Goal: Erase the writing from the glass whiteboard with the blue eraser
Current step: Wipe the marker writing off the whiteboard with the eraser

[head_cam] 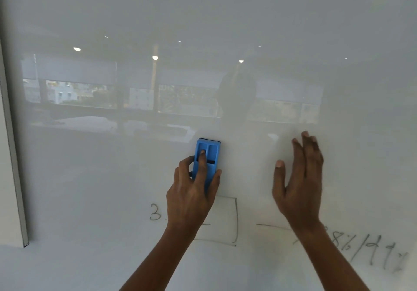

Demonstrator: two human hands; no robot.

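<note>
While the left hand [191, 196] holds the blue eraser [213, 151] in a curled grip against the glass whiteboard [90, 178], above the writing [236, 218], the open right hand [300, 178] could smear marks below it.

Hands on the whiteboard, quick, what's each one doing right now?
Left hand: gripping the blue eraser against the glass whiteboard.
Right hand: open, fingers straight, holding nothing.

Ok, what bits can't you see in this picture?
Head view:
- Whatever follows the 3: the left hand covers it, along with part of the drawn box.
- The scribbled writing at lower right: blurred, its start behind the arm of the right hand.
- The blue eraser pad: it faces the glass whiteboard.
</note>
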